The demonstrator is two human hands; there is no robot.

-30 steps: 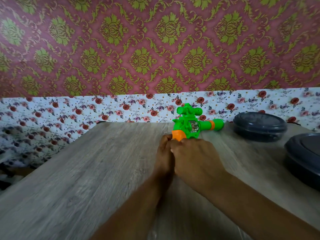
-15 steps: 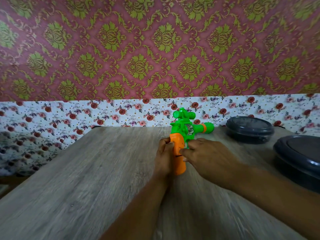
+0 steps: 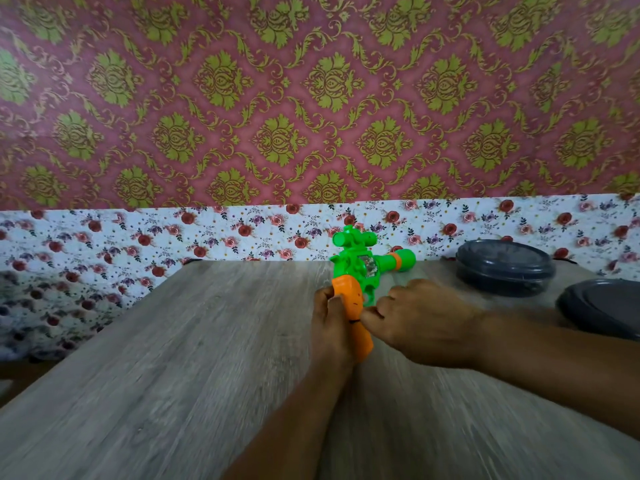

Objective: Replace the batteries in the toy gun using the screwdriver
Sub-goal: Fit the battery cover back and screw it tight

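Observation:
A green toy gun [image 3: 360,263] with an orange grip lies on the wooden table [image 3: 173,358], barrel pointing right toward the wall. My left hand [image 3: 330,323] grips the orange handle from the left side. My right hand [image 3: 419,320] has curled fingers whose tips pinch the handle's right edge near a dark seam. No screwdriver or batteries show anywhere in view.
Two dark grey lidded containers stand at the right: one [image 3: 505,268] near the wall, a second [image 3: 602,306] closer and cut off by the frame edge. Floral and damask wallpaper backs the table. The table's left edge runs diagonally.
My right hand has slid off the handle to the right, uncovering the orange grip. The gun has turned so the handle points toward me.

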